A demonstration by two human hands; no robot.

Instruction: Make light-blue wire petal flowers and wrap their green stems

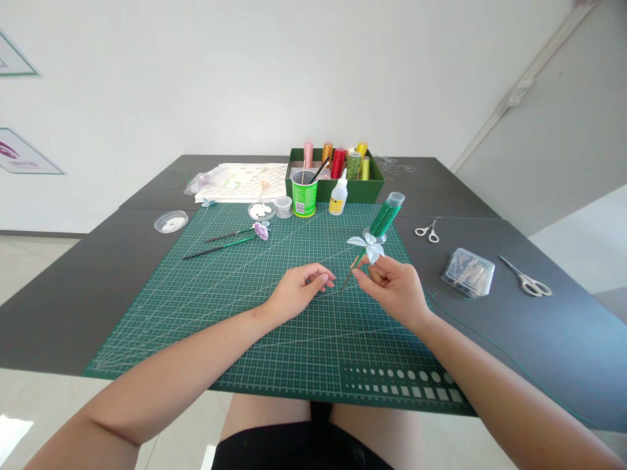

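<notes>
My right hand (394,287) pinches the thin stem of a pale blue artificial flower (375,251) between thumb and fingers. Green thread wraps the upper stem, while its dark lower end slants down to the left. Just behind the bloom stands a tilted spool of green thread (386,219). My left hand (304,287) hovers over or rests on the green cutting mat (235,287), left of the stem. Its thumb and fingers are closed together, and anything between them is too small to see.
Behind are a green bin of thread spools (350,189), a green can with tools (304,199) and a glue bottle (337,196). Two stems, one bearing a purple flower (261,230), lie left. Small scissors (428,232), a clear box (469,272) and larger scissors (531,284) lie right.
</notes>
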